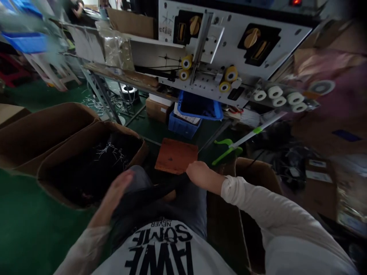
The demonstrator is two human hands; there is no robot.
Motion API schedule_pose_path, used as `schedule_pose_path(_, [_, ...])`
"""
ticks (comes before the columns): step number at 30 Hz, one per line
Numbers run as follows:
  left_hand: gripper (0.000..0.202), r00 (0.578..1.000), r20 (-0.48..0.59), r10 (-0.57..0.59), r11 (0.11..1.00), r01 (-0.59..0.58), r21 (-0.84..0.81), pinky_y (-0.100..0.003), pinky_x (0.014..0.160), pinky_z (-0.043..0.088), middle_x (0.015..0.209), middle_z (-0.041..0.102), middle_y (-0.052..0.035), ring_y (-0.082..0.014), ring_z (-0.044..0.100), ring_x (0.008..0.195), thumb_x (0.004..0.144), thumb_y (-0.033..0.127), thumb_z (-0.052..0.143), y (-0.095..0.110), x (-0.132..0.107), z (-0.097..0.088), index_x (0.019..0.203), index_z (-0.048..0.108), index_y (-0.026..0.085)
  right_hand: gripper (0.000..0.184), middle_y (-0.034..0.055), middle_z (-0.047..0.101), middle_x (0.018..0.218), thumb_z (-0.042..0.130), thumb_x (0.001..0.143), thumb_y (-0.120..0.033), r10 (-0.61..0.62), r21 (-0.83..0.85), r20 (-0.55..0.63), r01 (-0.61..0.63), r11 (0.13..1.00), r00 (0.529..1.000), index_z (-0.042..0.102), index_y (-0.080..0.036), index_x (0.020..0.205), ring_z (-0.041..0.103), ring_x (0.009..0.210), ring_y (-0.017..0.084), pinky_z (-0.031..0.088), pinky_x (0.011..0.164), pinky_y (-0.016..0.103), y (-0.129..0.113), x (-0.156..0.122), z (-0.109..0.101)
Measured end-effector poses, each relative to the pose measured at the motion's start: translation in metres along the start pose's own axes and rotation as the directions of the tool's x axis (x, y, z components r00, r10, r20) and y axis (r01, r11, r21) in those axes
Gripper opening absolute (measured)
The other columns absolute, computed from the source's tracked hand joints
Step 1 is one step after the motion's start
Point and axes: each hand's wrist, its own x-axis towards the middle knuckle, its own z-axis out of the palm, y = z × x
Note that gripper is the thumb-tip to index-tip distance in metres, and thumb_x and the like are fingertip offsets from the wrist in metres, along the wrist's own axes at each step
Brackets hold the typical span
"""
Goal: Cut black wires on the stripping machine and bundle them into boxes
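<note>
Black cable bundle (160, 191) lies across the denim lap (195, 214), long axis slanting from right hand (201, 175) down-left toward left hand (117, 191); right is nearer, fingers curled shut on its end. Left open, flat, just beside it. Counted: one bundle, one reddish wooden board (176, 156) just ahead, three cardboard cartons (120, 131), two left, one right
</note>
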Motion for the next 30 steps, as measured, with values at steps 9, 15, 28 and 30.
schedule_pose_path(9, [0.019,0.903,0.393,0.173,0.938,-0.273,0.215,-0.033,0.077,0.048,0.084,0.068,-0.0091,-0.0286,0.061,0.095,0.067,0.025,0.066,0.078,0.046,0.171,0.084,0.065,0.018,0.034,0.0005,0.045,0.033,0.077,0.05,-0.017,0.184,0.425,-0.343,-0.023,0.905,0.921,0.048,-0.021,0.034,0.063,0.063,0.031,0.046,0.069,0.058,0.008,0.059,0.026])
schedule_pose_path(15, [0.016,0.924,0.349,0.159,0.974,-0.205,0.1,-0.025,0.055,0.043,0.055,0.05,0.0003,-0.0134,0.05,0.054,0.079,0.031,0.054,0.076,0.065,0.145,0.079,0.059,0.015,0.009,0.0108,0.07,0.083,0.072,0.063,-0.018,0.081,0.399,-0.642,0.242,0.884,0.762,0.067,-0.018,0.071,0.06,0.101,0.031,0.041,0.093,0.049,0.032,0.02,-0.044])
schedule_pose_path(28, [0.017,0.884,-0.049,0.465,0.818,-0.45,-0.358,-0.022,0.045,0.03,0.047,0.035,0.0078,-0.0066,0.034,0.041,0.081,0.033,0.057,0.207,0.117,0.088,0.077,0.055,0.016,0.053,0.0041,0.065,0.101,0.071,0.067,-0.034,0.547,0.624,-0.524,0.732,-0.275,0.652,0.051,-0.021,0.114,0.061,0.092,0.017,0.05,0.085,0.033,-0.105,0.105,-0.013])
schedule_pose_path(30, [0.016,0.816,-0.139,0.562,0.786,-0.579,-0.218,-0.023,0.047,0.031,0.047,0.038,0.0063,-0.0077,0.038,0.044,0.083,0.03,0.056,0.236,0.126,0.095,0.073,0.056,0.017,0.042,0.0023,0.066,0.09,0.069,0.067,-0.034,0.655,0.608,-0.438,0.74,-0.288,0.616,0.055,-0.02,0.103,0.061,0.086,0.017,0.05,0.083,0.032,-0.119,0.122,-0.014])
